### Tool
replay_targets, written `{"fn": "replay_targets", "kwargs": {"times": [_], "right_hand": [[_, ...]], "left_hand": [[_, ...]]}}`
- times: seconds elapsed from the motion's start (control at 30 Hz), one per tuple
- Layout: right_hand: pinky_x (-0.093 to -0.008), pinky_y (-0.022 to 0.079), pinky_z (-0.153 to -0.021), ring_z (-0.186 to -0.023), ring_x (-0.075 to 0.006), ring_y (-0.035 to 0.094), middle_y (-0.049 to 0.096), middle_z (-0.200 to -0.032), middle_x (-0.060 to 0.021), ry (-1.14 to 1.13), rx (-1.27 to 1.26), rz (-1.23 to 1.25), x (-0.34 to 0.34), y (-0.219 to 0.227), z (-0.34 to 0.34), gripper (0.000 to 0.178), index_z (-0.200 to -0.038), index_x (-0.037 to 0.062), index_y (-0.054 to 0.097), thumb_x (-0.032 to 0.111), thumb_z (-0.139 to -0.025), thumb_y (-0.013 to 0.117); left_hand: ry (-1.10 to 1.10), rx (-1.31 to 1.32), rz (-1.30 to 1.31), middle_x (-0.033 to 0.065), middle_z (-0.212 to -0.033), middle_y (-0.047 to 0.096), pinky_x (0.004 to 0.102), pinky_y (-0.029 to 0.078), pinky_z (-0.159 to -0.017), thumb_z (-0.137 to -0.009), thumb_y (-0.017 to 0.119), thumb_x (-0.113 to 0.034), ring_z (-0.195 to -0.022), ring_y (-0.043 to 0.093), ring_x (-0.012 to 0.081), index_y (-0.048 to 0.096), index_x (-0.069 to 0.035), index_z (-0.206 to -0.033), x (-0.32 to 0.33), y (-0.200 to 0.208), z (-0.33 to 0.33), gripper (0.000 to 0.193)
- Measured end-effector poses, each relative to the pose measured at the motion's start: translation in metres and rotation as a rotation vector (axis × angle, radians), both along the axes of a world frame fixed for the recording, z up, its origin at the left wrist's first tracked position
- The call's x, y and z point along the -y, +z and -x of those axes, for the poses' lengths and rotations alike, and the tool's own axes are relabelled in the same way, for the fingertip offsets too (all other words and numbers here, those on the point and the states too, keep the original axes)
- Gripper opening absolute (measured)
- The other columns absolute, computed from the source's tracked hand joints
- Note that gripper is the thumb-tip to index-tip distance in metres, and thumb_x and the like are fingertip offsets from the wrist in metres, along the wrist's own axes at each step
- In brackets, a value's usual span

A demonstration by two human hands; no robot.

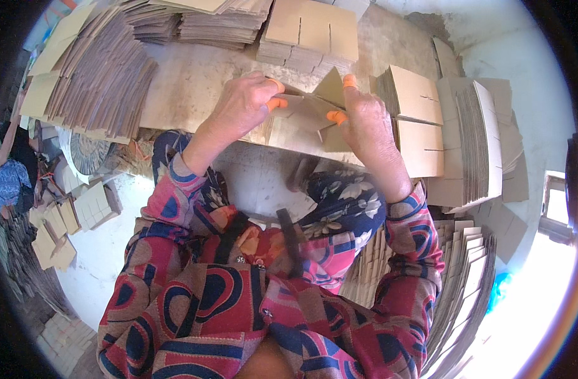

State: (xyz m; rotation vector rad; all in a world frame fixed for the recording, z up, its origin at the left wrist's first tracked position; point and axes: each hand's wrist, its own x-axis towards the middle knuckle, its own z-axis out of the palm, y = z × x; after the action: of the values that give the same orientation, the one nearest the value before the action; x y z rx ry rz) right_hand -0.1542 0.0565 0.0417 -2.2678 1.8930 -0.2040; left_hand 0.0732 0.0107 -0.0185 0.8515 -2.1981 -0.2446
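Observation:
Slotted cardboard dividers (311,112), crossing one another at angles, are held up between my two hands above the near edge of the table. My left hand (240,104) pinches their left side between thumb and forefinger. On the other side my right hand (370,123) grips an upright piece, its fingers closed. Orange finger covers sit on the fingertips of both hands. Just beyond stands a stack of cardboard sheets (344,33) with two slits in the top one. How the slots fit together is too small to tell.
Long rows of cardboard pieces (106,79) lean at the table's left. More stacks (418,95) stand right of my right hand, with a tall upright bundle (481,142) beyond. Below my right arm are packed folded dividers (463,271). Another person's patterned blue sleeve (10,180) shows at far left.

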Motion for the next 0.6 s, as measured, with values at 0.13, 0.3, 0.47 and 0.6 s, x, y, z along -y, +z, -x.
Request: {"fn": "replay_targets", "kwargs": {"times": [0.13, 0.3, 0.47, 0.6], "right_hand": [[-0.0439, 0.051, -0.07, -0.084, -0.0395, 0.065, 0.067, -0.087, -0.0197, 0.1, 0.163, 0.115, -0.007, -0.015, 0.015, 0.039, -0.116, 0.001, 0.06, 0.007, -0.079, 0.069], [-0.0463, 0.051, -0.066, -0.08, -0.0383, 0.065, 0.066, -0.083, -0.0165, 0.185, 0.172, 0.117, -0.013, -0.026, 0.022, 0.029, -0.105, 0.0032, 0.056, -0.003, -0.076, 0.057], [-0.0387, 0.054, -0.066, -0.077, -0.0342, 0.067, 0.068, -0.089, -0.0152, 0.252, 0.263, 0.171, -0.016, -0.029, 0.032, 0.032, -0.114, 0.0025, 0.064, 0.0, -0.084, 0.054], [-0.0377, 0.052, -0.06, -0.07, -0.0321, 0.065, 0.066, -0.081, -0.0138, 0.215, 0.151, 0.278, -0.034, -0.02, 0.017, 0.03, -0.109, 0.0008, 0.065, -0.003, -0.083, 0.052]], "left_hand": [[0.049, -0.134, 0.069, 0.0119, -0.098, 0.069, 0.0353, 0.052, -0.07, -0.067, 0.081, -0.011, -0.084, 0.065, 0.0284, 0.064, -0.002, -0.098, -0.005, 0.006, -0.002, 0.037], [0.0, 0.043, 0.181, 0.0115, -0.123, 0.063, 0.0407, 0.046, -0.092, -0.069, 0.078, -0.015, -0.114, 0.056, 0.0307, 0.061, -0.005, -0.116, 0.005, 0.004, 0.005, 0.051], [-0.067, 0.097, 0.003, 0.0069, -0.124, 0.063, 0.0414, 0.044, -0.096, -0.072, 0.075, -0.016, -0.118, 0.052, 0.0301, 0.06, -0.011, -0.125, 0.003, -0.001, 0.003, 0.055], [-0.154, 0.152, 0.023, 0.008, -0.102, 0.067, 0.038, 0.05, -0.081, -0.073, 0.073, -0.007, -0.099, 0.06, 0.028, 0.063, -0.01, -0.118, 0.002, 0.012, -0.001, 0.046]]}}
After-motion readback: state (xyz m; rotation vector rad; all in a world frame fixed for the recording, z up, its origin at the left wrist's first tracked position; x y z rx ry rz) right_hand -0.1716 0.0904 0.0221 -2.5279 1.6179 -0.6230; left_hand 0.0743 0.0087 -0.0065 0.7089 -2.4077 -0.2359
